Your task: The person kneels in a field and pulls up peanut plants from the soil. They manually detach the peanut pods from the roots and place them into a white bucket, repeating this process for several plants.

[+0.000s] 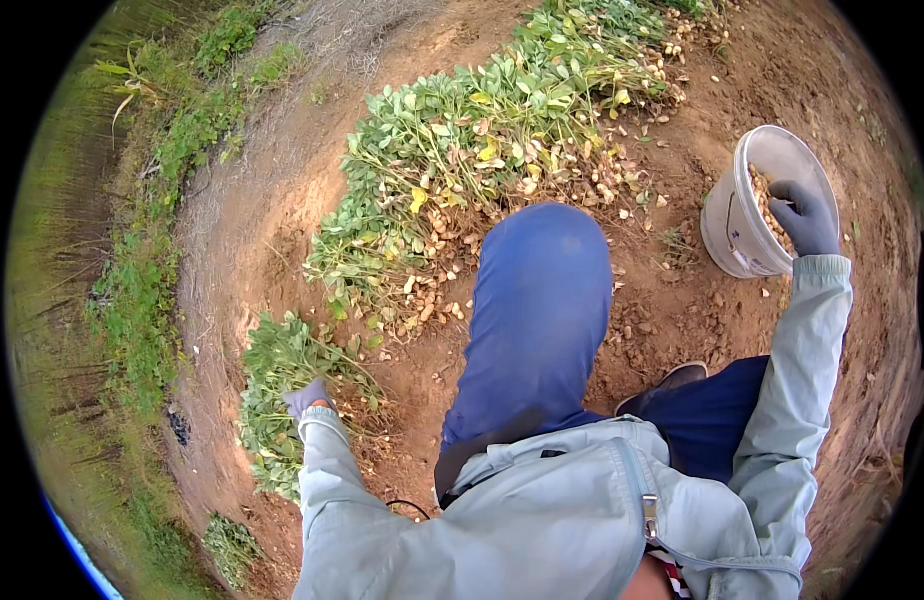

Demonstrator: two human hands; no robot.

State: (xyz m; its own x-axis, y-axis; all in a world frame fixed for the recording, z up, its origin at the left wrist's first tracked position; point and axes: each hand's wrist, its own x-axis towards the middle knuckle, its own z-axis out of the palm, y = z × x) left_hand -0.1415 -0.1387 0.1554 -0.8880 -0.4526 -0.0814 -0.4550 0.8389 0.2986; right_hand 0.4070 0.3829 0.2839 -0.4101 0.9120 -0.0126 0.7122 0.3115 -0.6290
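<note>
The left hand point(305, 397), in a grey glove, grips a bunch of pulled peanut plants point(282, 385) on the dirt ground point(252, 230); the bunch lies long from near to far. A longer row of plants point(482, 140) runs toward the top. The right hand point(807, 218) rests, fingers curled, over the peanuts in the white bucket point(752, 215) standing upright on the right
</note>
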